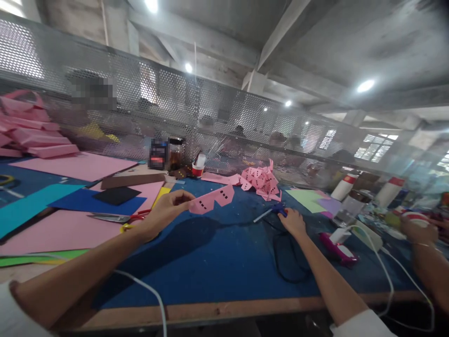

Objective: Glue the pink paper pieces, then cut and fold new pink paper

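My left hand [164, 211] pinches a pink zigzag paper strip [212, 199] with small black square holes and holds it a little above the blue table mat [217, 252]. My right hand [293, 220] rests on the mat with its fingers closed round a blue-handled tool [277, 209] whose white tip points left. A black cord runs from that tool toward me. A heap of similar pink cut pieces [261, 179] lies farther back.
Pink, blue, teal and black paper sheets [70, 201] and scissors [115, 217] lie left. Jars and a cup [175, 157] stand by the perforated metal screen [224, 112]. White bottles [343, 186], a pink device [338, 250], white cables and another person's arm [426, 255] are right.
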{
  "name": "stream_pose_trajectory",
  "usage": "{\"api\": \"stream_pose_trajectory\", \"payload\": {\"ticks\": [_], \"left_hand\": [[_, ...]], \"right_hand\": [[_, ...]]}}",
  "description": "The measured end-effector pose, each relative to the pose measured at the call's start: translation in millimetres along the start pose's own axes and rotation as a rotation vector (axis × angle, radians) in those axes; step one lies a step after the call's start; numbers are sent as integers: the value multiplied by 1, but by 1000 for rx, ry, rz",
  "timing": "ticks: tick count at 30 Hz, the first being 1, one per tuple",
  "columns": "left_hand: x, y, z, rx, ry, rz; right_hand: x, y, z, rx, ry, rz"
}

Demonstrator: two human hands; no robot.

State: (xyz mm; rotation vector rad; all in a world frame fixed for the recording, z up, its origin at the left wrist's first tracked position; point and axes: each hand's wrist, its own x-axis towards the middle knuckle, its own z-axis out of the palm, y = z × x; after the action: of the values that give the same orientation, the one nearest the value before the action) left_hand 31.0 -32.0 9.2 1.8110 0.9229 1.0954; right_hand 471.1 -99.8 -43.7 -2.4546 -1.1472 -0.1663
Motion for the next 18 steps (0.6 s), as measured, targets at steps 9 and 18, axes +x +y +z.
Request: {"api": "stream_pose_trajectory", "payload": {"ticks": [9,18], "left_hand": [[-14,5,10,277,-13,339],[-16,2,12,321,-102,369]], "right_hand": [[-27,-43,-36,410,0,-350],[-65,-123,-39,922,-198,-675]]}}
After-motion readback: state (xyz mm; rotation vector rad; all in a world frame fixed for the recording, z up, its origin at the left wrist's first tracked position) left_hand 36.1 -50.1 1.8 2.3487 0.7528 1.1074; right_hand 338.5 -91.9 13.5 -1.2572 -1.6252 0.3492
